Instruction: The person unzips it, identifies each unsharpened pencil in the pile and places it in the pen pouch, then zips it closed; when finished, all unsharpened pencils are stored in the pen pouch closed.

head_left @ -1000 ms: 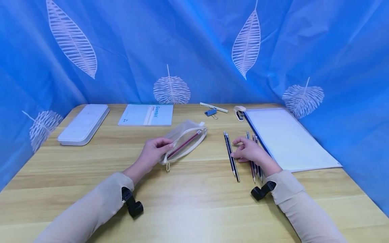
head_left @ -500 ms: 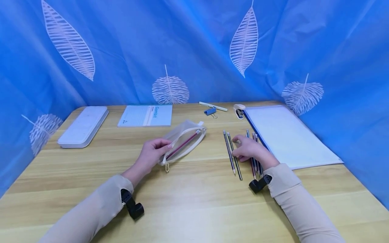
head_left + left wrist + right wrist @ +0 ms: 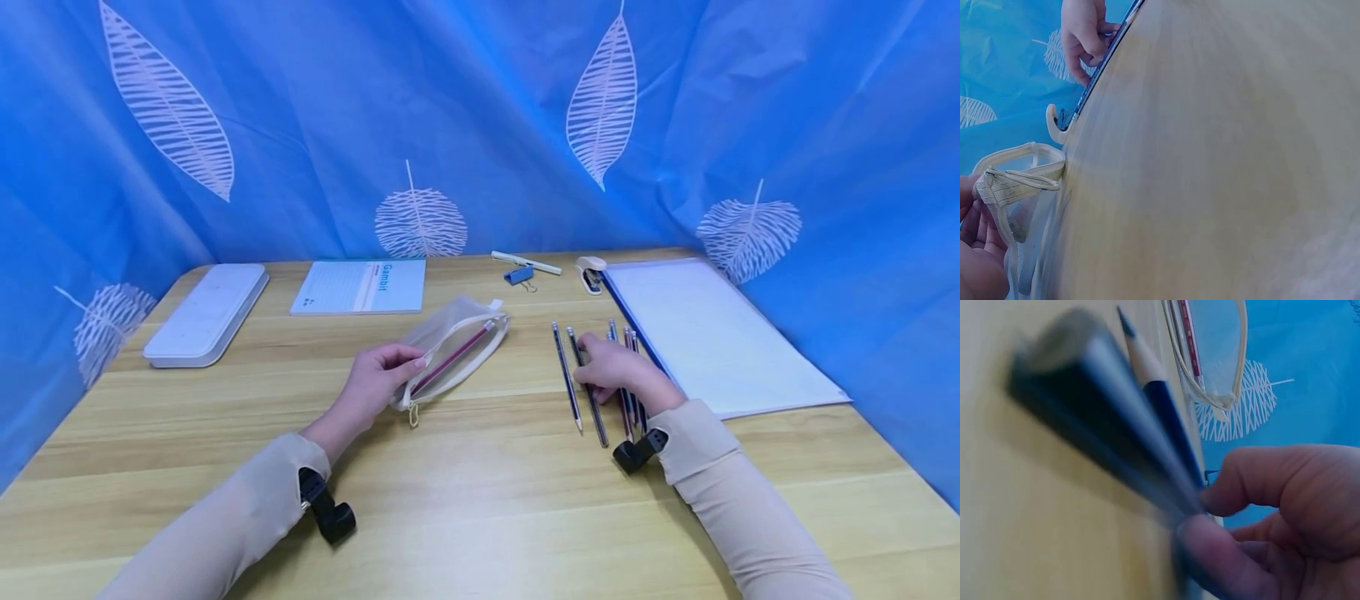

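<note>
My left hand pinches the near-left edge of a sheer mesh pencil pouch, whose zip mouth gapes. Inside lies a maroon pencil. My right hand holds a dark pencil between thumb and index finger; in the right wrist view its blunt, unsharpened end points at the camera. Just left of it a blue pencil with a sharpened tip lies on the table. Several more pencils lie under and beside the right hand, partly hidden by it.
A blue-edged white folder lies to the right, with a stapler at its far corner. Farther back are a blue binder clip, a pale pen and a notebook. A white case is at left.
The dark pencil has shifted right, away from the blue pencil, and the right hand's fingers have closed on it. The left hand and pouch stay put.
</note>
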The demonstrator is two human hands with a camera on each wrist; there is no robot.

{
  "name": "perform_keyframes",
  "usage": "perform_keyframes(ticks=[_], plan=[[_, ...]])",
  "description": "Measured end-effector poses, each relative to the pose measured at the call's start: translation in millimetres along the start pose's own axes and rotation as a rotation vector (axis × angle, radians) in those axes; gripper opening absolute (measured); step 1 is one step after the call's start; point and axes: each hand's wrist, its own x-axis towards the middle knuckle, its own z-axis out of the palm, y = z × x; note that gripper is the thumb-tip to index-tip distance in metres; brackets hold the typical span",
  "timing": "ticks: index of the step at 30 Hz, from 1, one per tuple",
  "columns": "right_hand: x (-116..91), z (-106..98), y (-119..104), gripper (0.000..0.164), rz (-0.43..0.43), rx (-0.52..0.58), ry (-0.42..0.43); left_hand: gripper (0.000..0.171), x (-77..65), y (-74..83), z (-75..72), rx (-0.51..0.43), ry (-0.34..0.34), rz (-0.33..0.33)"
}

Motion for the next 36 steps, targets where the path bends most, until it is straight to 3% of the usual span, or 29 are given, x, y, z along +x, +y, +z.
perform_keyframes(ticks=[8,15,25,36], plan=[[0.1,-1.4,15.9,0.064,0.002,0.270,0.033,0.024,-0.2,-0.5,-0.3,-0.030,-0.018,0.000],[-4.7,-0.4,17.9,0.061,-0.018,0.479,0.122,0.024,0.0,-2.1,0.6,-0.027,0.000,-0.008],[-13.2,3.4,6.2,0.059,-0.038,0.738,0.266,0.023,1.5,-2.8,0.2,-0.031,0.002,0.017],[-5.3,18.3,-24.7,0.063,-0.112,1.113,0.324,0.023,2.2,-3.1,0.8,-0.032,-0.002,0.028]])
